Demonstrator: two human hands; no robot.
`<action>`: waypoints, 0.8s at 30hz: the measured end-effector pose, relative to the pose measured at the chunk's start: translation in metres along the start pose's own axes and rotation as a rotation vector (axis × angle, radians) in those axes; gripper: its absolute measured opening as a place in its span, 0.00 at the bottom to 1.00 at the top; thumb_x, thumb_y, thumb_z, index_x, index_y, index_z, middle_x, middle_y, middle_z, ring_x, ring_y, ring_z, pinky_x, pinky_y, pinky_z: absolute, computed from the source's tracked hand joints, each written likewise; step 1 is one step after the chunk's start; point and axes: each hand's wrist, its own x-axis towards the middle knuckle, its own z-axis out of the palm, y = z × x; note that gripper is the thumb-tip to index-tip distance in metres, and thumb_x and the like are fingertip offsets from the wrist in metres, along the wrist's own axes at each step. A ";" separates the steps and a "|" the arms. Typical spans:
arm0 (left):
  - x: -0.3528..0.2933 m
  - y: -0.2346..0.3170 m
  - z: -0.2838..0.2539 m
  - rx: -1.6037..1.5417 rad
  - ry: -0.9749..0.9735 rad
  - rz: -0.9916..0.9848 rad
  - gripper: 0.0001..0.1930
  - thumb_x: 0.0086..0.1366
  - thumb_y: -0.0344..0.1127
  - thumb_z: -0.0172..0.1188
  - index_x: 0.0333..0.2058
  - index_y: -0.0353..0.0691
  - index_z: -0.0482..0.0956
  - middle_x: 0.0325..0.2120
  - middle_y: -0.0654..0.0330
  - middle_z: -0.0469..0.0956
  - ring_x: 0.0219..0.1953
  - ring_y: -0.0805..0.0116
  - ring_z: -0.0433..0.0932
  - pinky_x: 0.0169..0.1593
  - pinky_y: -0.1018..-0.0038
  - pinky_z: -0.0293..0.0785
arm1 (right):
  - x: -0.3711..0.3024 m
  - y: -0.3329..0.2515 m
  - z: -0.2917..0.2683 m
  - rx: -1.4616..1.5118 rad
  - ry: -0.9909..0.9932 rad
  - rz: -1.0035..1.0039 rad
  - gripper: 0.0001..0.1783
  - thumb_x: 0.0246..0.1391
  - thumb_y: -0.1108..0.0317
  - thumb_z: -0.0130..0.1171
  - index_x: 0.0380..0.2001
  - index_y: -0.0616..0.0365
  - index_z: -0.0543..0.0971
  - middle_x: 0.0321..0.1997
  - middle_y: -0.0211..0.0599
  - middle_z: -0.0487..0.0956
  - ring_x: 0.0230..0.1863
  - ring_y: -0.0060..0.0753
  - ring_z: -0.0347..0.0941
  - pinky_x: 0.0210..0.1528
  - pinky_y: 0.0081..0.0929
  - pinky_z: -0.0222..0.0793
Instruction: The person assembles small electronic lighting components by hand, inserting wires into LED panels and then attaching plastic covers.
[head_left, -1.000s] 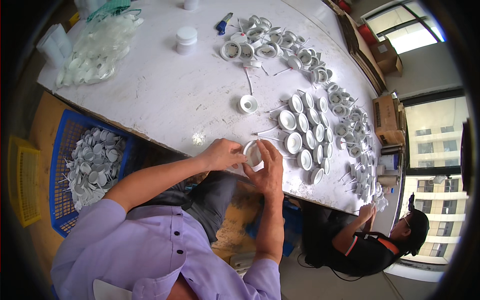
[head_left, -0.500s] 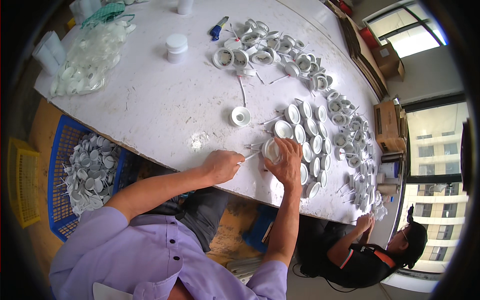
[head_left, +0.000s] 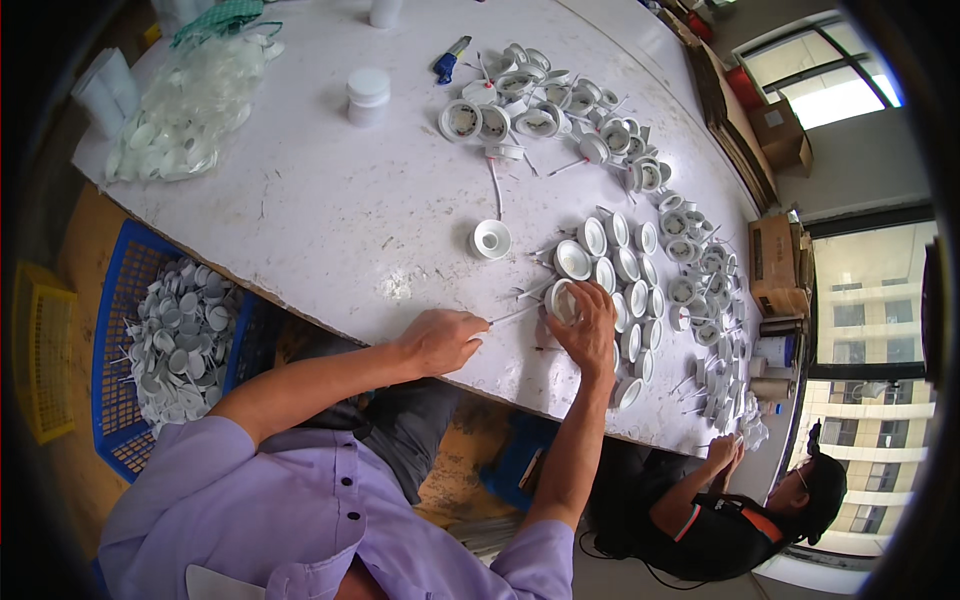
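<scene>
My right hand (head_left: 590,325) is closed round the rim of a white round lamp-like cup (head_left: 562,302) at the near left edge of a cluster. A thin white wire (head_left: 515,315) runs leftward from that cup. My left hand (head_left: 440,342) is closed in a pinch at the wire's free end, low over the table edge. Several similar white cups (head_left: 627,264) stand in tight rows just beyond and right of my right hand, open sides up, some with wires. One single white cup (head_left: 491,240) with its wire stretched away lies apart, farther off.
A pile of white cups (head_left: 536,122) spreads along the far right. Beyond are a blue utility knife (head_left: 446,66), a white jar (head_left: 368,97) and a bag of white parts (head_left: 180,125). A blue basket (head_left: 112,340) of white discs sits below left. A co-worker (head_left: 740,520) works at right.
My hands have drawn slightly apart, and more of the wire shows between them. The cup under my right hand has shifted a little right. The whole view has shifted slightly.
</scene>
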 end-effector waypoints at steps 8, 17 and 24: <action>-0.010 -0.008 -0.002 -0.120 0.029 0.016 0.10 0.55 0.30 0.59 0.37 0.36 0.78 0.31 0.50 0.80 0.34 0.51 0.79 0.38 0.62 0.75 | 0.009 -0.046 0.032 -0.203 0.147 0.167 0.36 0.42 0.60 0.64 0.58 0.52 0.68 0.63 0.46 0.62 0.66 0.58 0.51 0.66 0.56 0.43; -0.016 -0.012 -0.009 -0.180 0.015 0.052 0.09 0.56 0.28 0.57 0.37 0.35 0.77 0.33 0.50 0.80 0.36 0.51 0.78 0.40 0.63 0.75 | 0.034 -0.031 0.042 -0.337 -0.018 0.294 0.30 0.50 0.57 0.57 0.59 0.46 0.68 0.65 0.46 0.62 0.69 0.56 0.47 0.68 0.56 0.37; -0.017 -0.014 -0.011 -0.150 0.001 0.063 0.09 0.56 0.26 0.58 0.37 0.36 0.76 0.33 0.52 0.80 0.35 0.53 0.79 0.40 0.65 0.76 | 0.041 -0.014 0.044 -0.337 -0.015 0.322 0.29 0.51 0.58 0.56 0.58 0.44 0.69 0.63 0.44 0.65 0.68 0.54 0.50 0.67 0.56 0.41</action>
